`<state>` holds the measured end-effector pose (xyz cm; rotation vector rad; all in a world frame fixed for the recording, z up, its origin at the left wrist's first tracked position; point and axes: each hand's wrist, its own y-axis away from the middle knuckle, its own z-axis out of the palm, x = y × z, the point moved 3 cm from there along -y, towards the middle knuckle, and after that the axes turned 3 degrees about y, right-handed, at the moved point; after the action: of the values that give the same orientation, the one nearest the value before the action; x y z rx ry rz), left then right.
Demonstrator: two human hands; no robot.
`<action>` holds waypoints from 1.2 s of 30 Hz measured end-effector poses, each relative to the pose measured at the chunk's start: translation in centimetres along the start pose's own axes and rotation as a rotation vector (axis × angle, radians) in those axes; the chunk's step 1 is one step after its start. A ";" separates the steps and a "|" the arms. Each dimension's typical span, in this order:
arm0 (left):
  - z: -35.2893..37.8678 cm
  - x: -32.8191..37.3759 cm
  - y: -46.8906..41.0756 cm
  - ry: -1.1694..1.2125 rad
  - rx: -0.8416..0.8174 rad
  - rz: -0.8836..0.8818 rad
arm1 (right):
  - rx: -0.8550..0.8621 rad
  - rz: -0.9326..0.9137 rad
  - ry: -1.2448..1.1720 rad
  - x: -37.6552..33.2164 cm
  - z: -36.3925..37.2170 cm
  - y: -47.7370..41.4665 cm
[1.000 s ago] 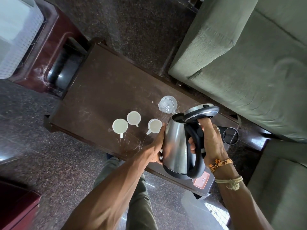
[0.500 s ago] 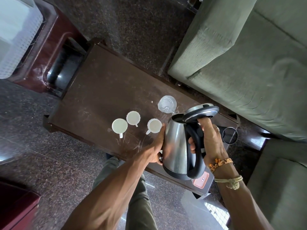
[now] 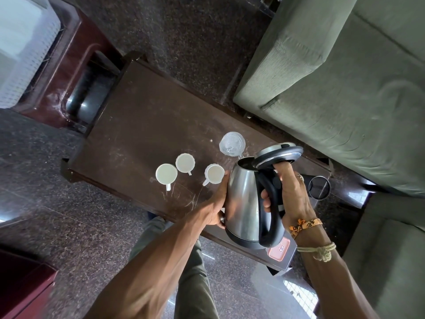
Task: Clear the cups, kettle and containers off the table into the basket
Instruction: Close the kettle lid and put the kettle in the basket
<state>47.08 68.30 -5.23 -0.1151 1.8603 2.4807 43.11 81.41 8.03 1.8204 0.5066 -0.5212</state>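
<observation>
A steel kettle (image 3: pixel 243 201) with a black handle and its lid hinged open is held above the dark wooden table (image 3: pixel 138 125). My right hand (image 3: pixel 289 194) grips the handle, thumb under the open lid. My left hand (image 3: pixel 217 203) presses flat against the kettle's left side. Three white cups (image 3: pixel 166 174) (image 3: pixel 185 162) (image 3: pixel 214 173) stand in a cluster on the table left of the kettle. A clear plastic container (image 3: pixel 232 143) stands just behind the kettle's spout. A white woven basket (image 3: pixel 20 54) sits at the far left.
A dark cylindrical container (image 3: pixel 319 187) lies at the table's right end. A pink-labelled flat object (image 3: pixel 279 249) shows under the kettle at the table's near corner. Green sofas (image 3: pixel 345 77) flank the right side. A reddish wooden stand (image 3: pixel 69 72) holds the basket.
</observation>
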 end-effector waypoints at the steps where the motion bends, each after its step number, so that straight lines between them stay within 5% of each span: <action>1: 0.0 0.0 -0.1 0.001 0.001 -0.002 | 0.000 -0.001 0.001 0.0 0.0 0.0; 36: -0.4 3.0 0.4 -0.043 0.060 0.172 | 0.020 -0.054 -0.152 1.6 -0.7 -1.3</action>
<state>44.05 67.75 -5.18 0.1042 2.0045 2.5077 43.73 82.63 6.36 1.7739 0.4485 -0.6980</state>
